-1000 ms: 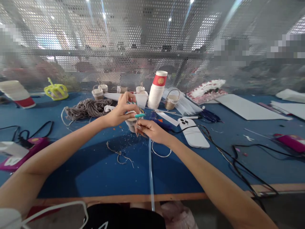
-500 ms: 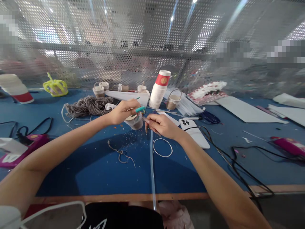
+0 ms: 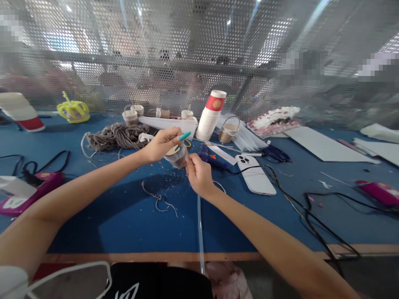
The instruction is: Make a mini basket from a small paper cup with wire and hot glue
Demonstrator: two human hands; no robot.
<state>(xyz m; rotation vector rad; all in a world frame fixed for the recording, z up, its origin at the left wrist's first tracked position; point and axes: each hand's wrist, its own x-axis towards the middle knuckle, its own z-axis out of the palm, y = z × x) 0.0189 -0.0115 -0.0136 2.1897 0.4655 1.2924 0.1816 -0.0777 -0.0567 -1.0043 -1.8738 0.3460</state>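
Toward the middle of the table is a small cup (image 3: 176, 159) with a pale round end turned up and a greyish wrapped side. My left hand (image 3: 163, 144) is closed at its upper left edge. A teal elongated piece (image 3: 184, 136) sticks out at that thumb; I cannot tell whether it is worn or held. My right hand (image 3: 198, 172) presses its fingertips together against the cup's right side; what they pinch is hidden. Below the right hand, a clear strip (image 3: 200, 232) runs down past the table edge. A blue glue gun (image 3: 215, 160) lies just behind it.
Grey yarn (image 3: 116, 137) lies to the left and a short string (image 3: 158, 199) in front. Stacked paper cups (image 3: 207, 122) and a small handled basket (image 3: 229, 132) stand behind. A white phone (image 3: 256, 176) and black cables (image 3: 307, 211) are on the right.
My right hand has moved left and up to the cup's side, its fingers now pressed together. The glue gun has come into sight behind it. The teal piece tilts more upward.
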